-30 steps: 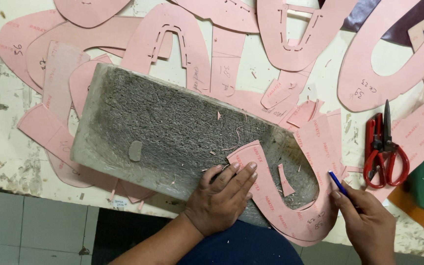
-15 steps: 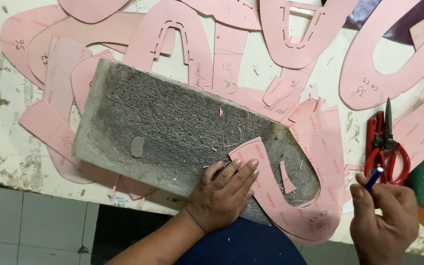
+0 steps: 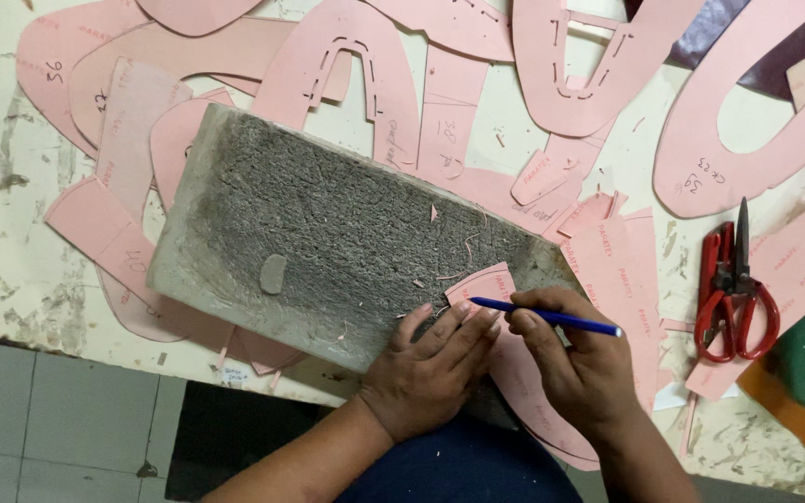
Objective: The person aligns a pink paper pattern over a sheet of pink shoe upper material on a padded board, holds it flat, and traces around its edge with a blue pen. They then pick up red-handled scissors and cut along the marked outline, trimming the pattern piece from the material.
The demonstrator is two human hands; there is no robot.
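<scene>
Moved in from the right edge since half a second ago: right hand point(image 3: 578, 359), now close beside the left hand point(image 3: 430, 373), with the slim blue pen point(image 3: 544, 317) swung level and its tip brought onto the small pink card pattern piece point(image 3: 484, 282). Unchanged over the same span: left hand pressed flat on that piece.

Largest to smallest:

Scuffed white-painted worktop point(image 3: 20, 233), chipped and stained, spread with many large pink card pattern cut-outs point(image 3: 757, 112). Grey tiled floor point(image 3: 48, 419) below its near edge; no other room detail visible.

Rough grey stone-like cutting slab point(image 3: 328, 224), lying at an angle over some cut-outs, scored all over and littered with pink slivers.

Small pink card pattern piece at the slab's near right corner, partly overhanging it, pinned under the left fingers point(image 3: 463, 326), which lie spread and flat.

Red-handled shears point(image 3: 733, 298), blades together, well apart at the right on the worktop.

Blue pen pinched between right thumb and fingers, closed around the barrel, tip just beside the left fingertips.

Likely trouble, as a judgement: pen tip so near the left fingertips, so a stray stroke across a finger. Uneven, gouged slab under thin card, so a wobbling or torn line. Overhang at the slab corner, so flexing of the piece under pen pressure and a shift beneath the left hand. Loose slivers under the card, so bumps in the mark.
</scene>
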